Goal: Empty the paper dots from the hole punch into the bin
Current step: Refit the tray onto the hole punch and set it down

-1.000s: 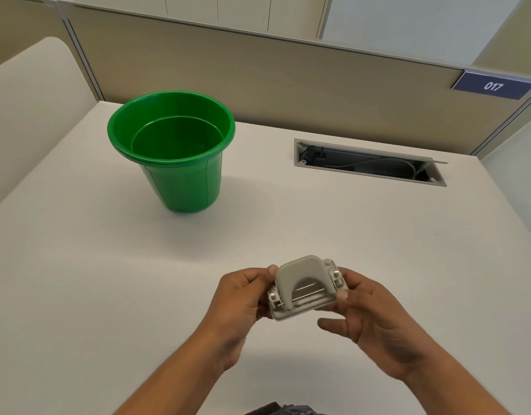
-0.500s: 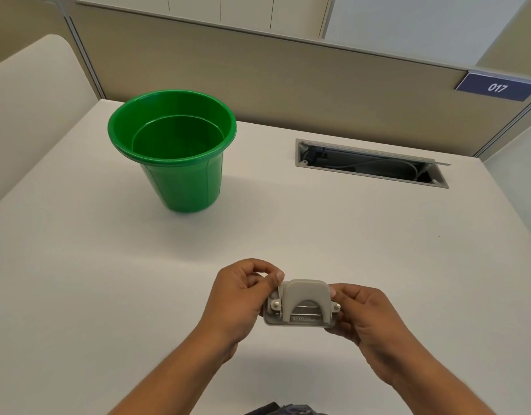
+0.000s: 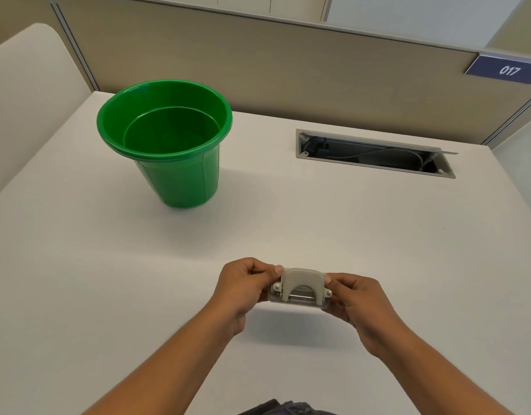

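Grey hole punch [image 3: 300, 287], curved handle, metal base, gripped by both hands

A white desk [image 3: 108, 280] fills most of the view, its matte top evenly lit with soft shadows. Along its far edge, well beyond the fingers, stands a beige partition panel [image 3: 288, 70] capped by a grey metal rail. A dark blue plate [image 3: 505, 70] reading "017" in white is fixed to the panel's upper right. Set into the desk, beyond and to the right of the fingers, is a grey-framed cable slot [image 3: 375, 152], open, with cables lying inside. A rounded cream divider [image 3: 28, 94] rises at the desk's left edge. Above the partition, pale wall panels [image 3: 408, 16] show.
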